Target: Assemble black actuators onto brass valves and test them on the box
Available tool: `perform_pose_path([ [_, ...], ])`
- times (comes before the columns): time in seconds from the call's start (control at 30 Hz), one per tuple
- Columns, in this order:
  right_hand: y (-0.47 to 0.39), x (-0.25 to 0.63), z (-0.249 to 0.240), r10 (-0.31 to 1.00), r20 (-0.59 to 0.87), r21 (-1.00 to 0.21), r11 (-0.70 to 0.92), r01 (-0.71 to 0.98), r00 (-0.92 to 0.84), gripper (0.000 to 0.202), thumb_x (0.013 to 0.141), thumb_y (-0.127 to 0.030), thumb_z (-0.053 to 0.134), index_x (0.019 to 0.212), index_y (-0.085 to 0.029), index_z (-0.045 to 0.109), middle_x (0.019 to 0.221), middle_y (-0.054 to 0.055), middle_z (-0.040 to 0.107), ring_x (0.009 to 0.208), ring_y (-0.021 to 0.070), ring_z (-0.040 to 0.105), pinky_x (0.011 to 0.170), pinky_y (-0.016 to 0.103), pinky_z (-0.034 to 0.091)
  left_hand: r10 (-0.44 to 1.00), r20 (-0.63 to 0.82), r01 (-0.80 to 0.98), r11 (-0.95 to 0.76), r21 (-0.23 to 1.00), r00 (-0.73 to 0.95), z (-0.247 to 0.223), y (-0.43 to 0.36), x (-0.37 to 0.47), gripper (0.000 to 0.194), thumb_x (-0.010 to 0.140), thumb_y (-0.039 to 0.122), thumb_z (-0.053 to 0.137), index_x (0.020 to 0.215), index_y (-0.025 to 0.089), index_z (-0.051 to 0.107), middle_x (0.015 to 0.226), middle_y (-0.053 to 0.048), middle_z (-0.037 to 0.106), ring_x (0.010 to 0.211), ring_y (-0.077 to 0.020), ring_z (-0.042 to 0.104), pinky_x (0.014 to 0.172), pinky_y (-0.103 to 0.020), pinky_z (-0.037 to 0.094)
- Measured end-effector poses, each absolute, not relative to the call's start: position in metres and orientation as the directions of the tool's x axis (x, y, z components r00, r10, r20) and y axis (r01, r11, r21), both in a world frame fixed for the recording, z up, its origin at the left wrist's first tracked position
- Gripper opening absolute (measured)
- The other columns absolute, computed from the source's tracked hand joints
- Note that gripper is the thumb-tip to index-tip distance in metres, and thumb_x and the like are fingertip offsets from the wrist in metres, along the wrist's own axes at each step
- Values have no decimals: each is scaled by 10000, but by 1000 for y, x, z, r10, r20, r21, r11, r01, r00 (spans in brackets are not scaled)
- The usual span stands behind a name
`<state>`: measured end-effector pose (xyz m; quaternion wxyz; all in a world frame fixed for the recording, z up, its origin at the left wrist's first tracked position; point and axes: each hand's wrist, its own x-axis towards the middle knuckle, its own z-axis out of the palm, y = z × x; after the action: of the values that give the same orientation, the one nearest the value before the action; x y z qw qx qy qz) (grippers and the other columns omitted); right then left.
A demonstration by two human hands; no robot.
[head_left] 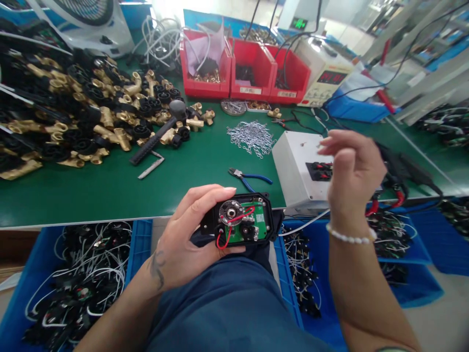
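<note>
My left hand point(200, 234) grips a black housing point(269, 215) by its left side, close to the table's front edge. Inside the open housing are a green circuit board point(261, 222), red wires and a round metal disc point(230, 213). A white cable point(304, 222) runs off to the right of it. My right hand point(353, 168) is raised over the right part of a white box point(298, 166) with black and red terminals; its fingers are bent toward the left and slightly blurred, and whatever they may hold cannot be made out.
Blue-handled cutters point(256, 178), a pile of metal clips point(252, 137), a black hammer point(157, 137) and brass fittings point(106, 117) lie on the green table point(198, 166). Red bins point(252, 68) stand behind. Blue crates point(141, 249) of cabled parts flank my lap.
</note>
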<state>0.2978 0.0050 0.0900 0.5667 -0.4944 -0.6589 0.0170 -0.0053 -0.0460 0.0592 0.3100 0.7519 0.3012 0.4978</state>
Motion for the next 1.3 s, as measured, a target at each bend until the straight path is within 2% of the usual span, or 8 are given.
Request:
perform_pose_path([
  [0.1,-32,247,77,848,482,-830,523,196,-221,890,751,-791,700,1505,-368,491,1331,58,645,987,212,692,849,359,595,794,530,161,-589,792,297,58,-43,-2,757,784,370,870,1452,326,516,1349,-52,607,1252,-223,594,1086,-333,517],
  [0.2,-46,211,61,929,302,-912,347,219,-214,736,791,-599,815,1426,-307,583,1400,72,620,1276,265,605,1069,404,533,829,453,266,-541,798,327,54,-35,1,689,860,483,774,1461,291,498,1360,-89,634,1239,-246,628,1071,-387,534],
  [0.4,-20,188,25,988,138,-938,153,311,-70,656,828,-613,751,1320,-190,652,1361,134,645,1220,293,641,1054,438,542,915,390,650,-360,669,107,31,9,-33,591,1022,606,408,1386,160,543,1246,-133,705,1140,-232,689,998,-389,570],
  [0.63,-16,183,13,965,260,-769,233,595,-41,474,944,-477,610,1252,-126,694,1211,167,670,903,246,682,901,443,589,874,446,826,-101,554,-193,25,94,-119,362,908,321,593,1219,139,623,1330,-215,613,1256,-374,575,1146,-579,397],
  [0.87,-39,170,24,889,458,-724,366,585,10,274,972,-292,629,1212,-168,673,1127,103,669,835,173,648,808,336,588,856,465,810,-101,578,-226,17,113,-132,176,813,210,674,973,178,608,1093,-140,654,1069,-322,653,1060,-510,497],
  [1.03,-64,160,39,883,460,-836,397,380,89,151,972,-226,639,1114,-237,689,1071,46,667,815,138,634,794,291,571,734,583,720,-189,667,-348,20,86,-127,200,857,335,670,894,197,531,967,-96,580,938,-269,649,959,-504,545],
  [1.2,-71,152,46,992,127,-991,127,-51,1,236,946,-359,707,1151,-242,708,1031,48,705,825,146,658,800,293,586,726,623,515,-430,742,-291,32,25,-75,379,884,537,682,948,207,508,1050,-44,595,730,-135,674,672,-319,604],
  [1.3,-68,147,49,980,-20,-910,-100,-402,-200,436,910,-487,742,1266,-247,668,1075,56,721,760,121,652,766,279,588,777,609,175,-585,792,-159,41,-16,-32,233,883,311,764,936,208,561,1021,-12,617,854,-131,706,684,-242,602],
])
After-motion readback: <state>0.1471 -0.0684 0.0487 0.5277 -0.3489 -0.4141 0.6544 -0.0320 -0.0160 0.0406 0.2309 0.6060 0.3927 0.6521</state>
